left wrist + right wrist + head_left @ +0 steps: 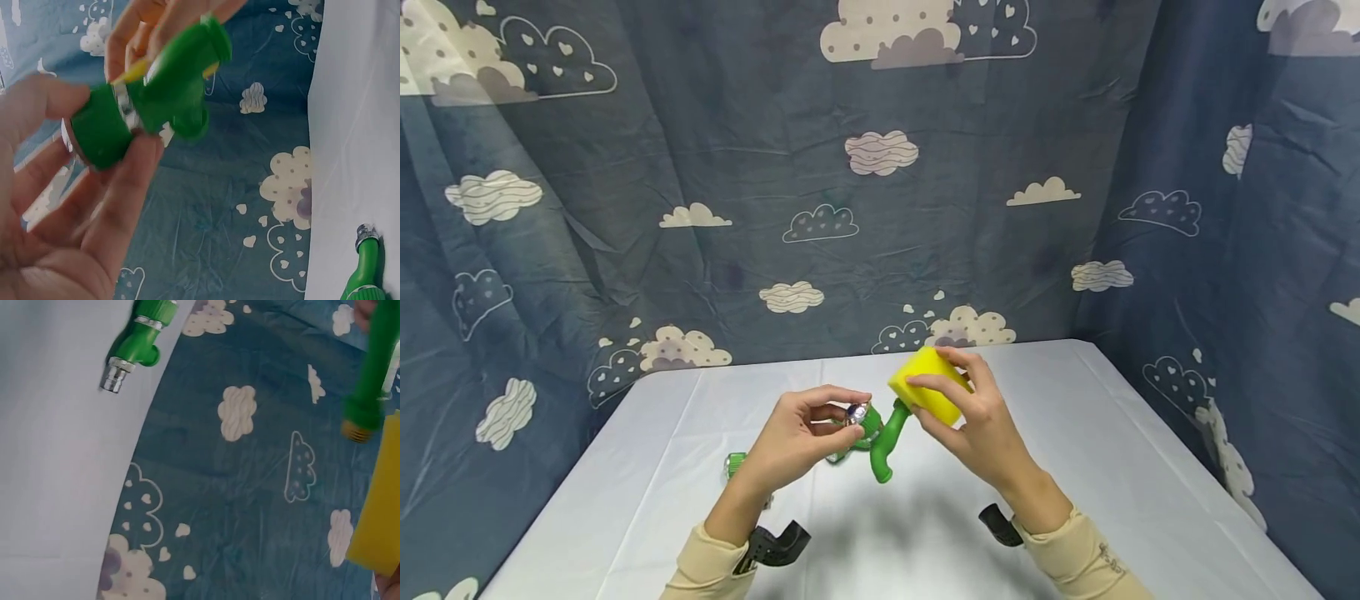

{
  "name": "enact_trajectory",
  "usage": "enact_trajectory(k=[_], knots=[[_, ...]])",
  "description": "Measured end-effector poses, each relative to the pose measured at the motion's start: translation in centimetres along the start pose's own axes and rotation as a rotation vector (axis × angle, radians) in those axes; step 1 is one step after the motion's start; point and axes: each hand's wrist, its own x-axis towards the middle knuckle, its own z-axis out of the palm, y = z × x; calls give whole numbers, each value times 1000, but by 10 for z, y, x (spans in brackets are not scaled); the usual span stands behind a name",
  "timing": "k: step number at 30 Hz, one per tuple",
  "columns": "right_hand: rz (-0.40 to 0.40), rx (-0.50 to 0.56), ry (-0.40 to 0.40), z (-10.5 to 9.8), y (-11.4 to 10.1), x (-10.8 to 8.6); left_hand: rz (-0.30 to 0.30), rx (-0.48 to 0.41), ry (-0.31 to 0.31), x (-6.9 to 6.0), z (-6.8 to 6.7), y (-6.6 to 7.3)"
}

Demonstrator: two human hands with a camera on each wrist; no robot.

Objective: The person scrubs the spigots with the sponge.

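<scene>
The left hand (805, 429) grips a green fitting (886, 446); the right hand (976, 410) holds a yellow sponge (917, 367) just beside it, that job seemingly unfinished. A second fitting (734, 463) lies untouched below the left hand.

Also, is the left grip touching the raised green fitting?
Touching: in the left wrist view, the left grip has thumb and fingers against the raised green fitting.

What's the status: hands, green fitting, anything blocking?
Left hand holds green fitting above table. Right hand grips yellow sponge. Second green fitting on table, seemingly not in the way.
</scene>
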Motion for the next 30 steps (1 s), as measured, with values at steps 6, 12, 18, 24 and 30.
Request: enact_trajectory(k=[6,12,18,24,30], knots=[[-147,116,-90,0,-10,0,-19,85,119,2,-1,1],[-132,73,-81,2,-5,-2,2,-8,46,-1,-3,4],[-9,-3,-10,0,13,-2,35,-55,-5,-2,-4,5],[12,95,37,-3,6,-1,-8,4,116,1,-2,3],[-191,206,-88,3,-13,1,-15,19,153,2,-2,5]])
